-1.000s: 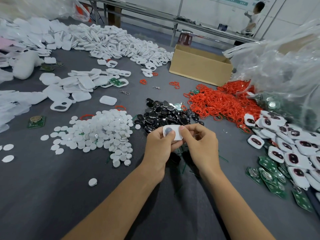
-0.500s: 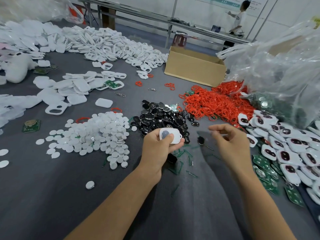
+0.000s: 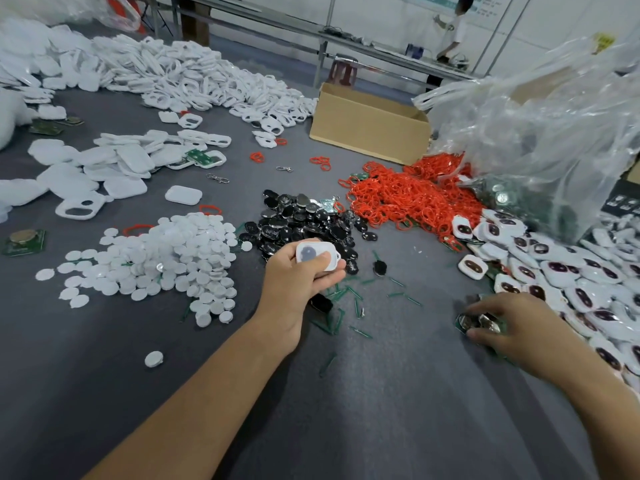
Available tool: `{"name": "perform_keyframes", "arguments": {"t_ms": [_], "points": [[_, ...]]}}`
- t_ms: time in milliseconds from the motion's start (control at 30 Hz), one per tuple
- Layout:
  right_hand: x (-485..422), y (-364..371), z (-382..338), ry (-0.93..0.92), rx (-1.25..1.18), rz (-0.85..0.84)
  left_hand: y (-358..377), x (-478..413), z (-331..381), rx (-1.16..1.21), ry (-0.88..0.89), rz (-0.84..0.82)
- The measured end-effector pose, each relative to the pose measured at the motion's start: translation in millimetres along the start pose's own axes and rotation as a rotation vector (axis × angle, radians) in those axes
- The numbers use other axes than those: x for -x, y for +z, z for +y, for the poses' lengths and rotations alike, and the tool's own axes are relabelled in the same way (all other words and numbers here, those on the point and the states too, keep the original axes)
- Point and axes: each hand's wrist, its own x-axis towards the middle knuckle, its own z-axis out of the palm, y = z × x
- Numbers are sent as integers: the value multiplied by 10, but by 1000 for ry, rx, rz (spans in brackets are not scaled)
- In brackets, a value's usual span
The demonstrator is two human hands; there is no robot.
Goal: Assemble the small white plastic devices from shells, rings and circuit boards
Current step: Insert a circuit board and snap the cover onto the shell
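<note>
Grips a small white plastic shell with a dark inset (image 3: 317, 258) in the left hand (image 3: 298, 282) above the grey bench (image 3: 381, 393). Pinches a green circuit board (image 3: 479, 322) with the right hand (image 3: 516, 323), well apart. Seemingly leaves board, one of the heaped red rubber rings (image 3: 408, 199) and closing still to fit.

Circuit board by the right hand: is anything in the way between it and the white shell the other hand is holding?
Nothing visible blocks it. The right hand pinches the circuit board; between it and the white shell in the left hand lie only flat green slivers and one black piece.
</note>
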Motion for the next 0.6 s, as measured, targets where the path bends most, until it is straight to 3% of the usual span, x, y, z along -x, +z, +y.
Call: {"name": "perform_keyframes", "arguments": {"t_ms": [133,267,433,600], "points": [[3,45,-56,32,-61,40,-9,-7,-11,-19,-4,-9],[-28,-5,-141,-2,-275,131,-5,-13,-19,-32,-9,-10],[-160,-43,-578,-190,-561,355,24,-9,-27,-61,-6,-23],[-292,117,-1116,-406,-787,407,27,-33,1,88,-50,-2]]}}
